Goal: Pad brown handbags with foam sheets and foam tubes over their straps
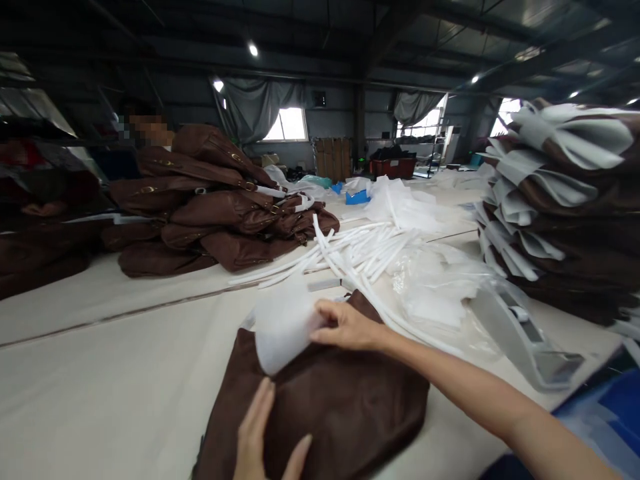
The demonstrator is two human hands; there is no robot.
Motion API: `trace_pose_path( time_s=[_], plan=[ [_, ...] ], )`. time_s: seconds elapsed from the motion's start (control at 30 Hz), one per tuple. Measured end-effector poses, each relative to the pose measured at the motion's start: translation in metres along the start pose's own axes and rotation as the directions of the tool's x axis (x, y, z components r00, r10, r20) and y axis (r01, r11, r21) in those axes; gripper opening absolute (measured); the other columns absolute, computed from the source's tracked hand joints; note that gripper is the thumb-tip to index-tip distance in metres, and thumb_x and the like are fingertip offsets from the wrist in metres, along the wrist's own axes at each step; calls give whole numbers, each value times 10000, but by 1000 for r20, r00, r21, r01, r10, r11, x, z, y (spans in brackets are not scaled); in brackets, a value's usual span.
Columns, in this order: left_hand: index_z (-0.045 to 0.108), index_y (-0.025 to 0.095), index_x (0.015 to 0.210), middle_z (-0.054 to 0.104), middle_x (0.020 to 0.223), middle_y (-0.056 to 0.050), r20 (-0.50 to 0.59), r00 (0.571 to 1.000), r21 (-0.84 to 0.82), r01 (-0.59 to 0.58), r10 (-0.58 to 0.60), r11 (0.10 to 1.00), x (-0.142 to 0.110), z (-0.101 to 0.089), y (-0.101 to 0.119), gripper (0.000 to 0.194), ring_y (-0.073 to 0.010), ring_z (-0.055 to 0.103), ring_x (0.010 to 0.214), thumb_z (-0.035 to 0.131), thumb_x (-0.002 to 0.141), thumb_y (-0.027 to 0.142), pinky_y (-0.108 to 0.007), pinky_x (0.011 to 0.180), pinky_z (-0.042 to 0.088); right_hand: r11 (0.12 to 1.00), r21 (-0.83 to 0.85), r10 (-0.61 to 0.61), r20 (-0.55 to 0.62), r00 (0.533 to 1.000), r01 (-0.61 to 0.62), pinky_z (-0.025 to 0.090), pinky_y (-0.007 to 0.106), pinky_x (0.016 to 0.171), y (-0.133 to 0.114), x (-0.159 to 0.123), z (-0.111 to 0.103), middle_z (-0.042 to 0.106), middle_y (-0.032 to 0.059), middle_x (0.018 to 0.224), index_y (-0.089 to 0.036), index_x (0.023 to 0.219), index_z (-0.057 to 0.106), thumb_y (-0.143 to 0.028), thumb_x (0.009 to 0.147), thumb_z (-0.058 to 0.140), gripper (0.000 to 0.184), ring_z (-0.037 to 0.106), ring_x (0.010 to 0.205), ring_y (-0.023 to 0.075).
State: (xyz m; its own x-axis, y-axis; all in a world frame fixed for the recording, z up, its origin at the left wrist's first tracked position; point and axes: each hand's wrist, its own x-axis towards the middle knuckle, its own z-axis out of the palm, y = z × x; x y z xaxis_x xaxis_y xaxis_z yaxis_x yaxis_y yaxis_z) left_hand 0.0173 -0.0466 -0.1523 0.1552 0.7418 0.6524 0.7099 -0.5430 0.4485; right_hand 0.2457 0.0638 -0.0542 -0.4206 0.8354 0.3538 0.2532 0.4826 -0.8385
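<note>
A brown suede-like bag (345, 407) lies flat on the cream table (100, 373) right in front of me. My left hand (263, 433) rests open on its near edge, fingers spread and flat. My right hand (347, 325) reaches over the bag's far end and pinches a white foam sheet (285, 323), which curls up and over the bag's top.
A heap of brown bags (210, 213) sits at the back left, with a person behind it. White foam strips (360, 250) and clear plastic (440, 287) lie in the middle. A tall stack of bags with white sheets (565, 207) stands at right, beside a tape dispenser (525, 333).
</note>
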Motion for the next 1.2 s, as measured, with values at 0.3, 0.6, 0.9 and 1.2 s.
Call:
trace_pose_path(
  time_s=[0.3,0.6,0.9,1.2],
  plan=[
    [431,293,1451,571,1399,-40,320,840,-25,-454,438,890,4,-4,-14,466,-208,428,1381,349,999,372,-453,1237,96,734,-621,-126,272,954,274,221,498,1174,-12,-142,60,523,149,1359,-177,1347,491,-330,912,585,470,378,1351,260],
    [413,296,1470,489,1477,-78,429,752,57,-576,501,815,6,-13,1,645,-275,408,1392,468,902,597,-475,1212,86,939,-341,49,36,998,-34,434,311,1059,-41,-239,7,697,49,1140,-241,1121,659,-278,987,474,232,627,1101,162],
    [282,211,1538,422,1519,-120,491,687,138,-668,535,731,9,-17,11,846,-319,285,1453,489,861,674,-500,1216,37,804,-330,256,-558,789,-495,555,294,826,-10,-296,-64,720,58,997,-235,1008,701,-342,969,510,222,691,928,202],
    [298,224,1531,381,1548,-93,499,733,82,-571,463,817,6,-16,4,601,-259,305,1453,388,970,420,-457,1220,117,872,-399,88,-443,892,-284,543,334,856,-7,-202,-52,727,64,992,-222,1037,698,-315,974,479,246,687,920,215]
  ],
)
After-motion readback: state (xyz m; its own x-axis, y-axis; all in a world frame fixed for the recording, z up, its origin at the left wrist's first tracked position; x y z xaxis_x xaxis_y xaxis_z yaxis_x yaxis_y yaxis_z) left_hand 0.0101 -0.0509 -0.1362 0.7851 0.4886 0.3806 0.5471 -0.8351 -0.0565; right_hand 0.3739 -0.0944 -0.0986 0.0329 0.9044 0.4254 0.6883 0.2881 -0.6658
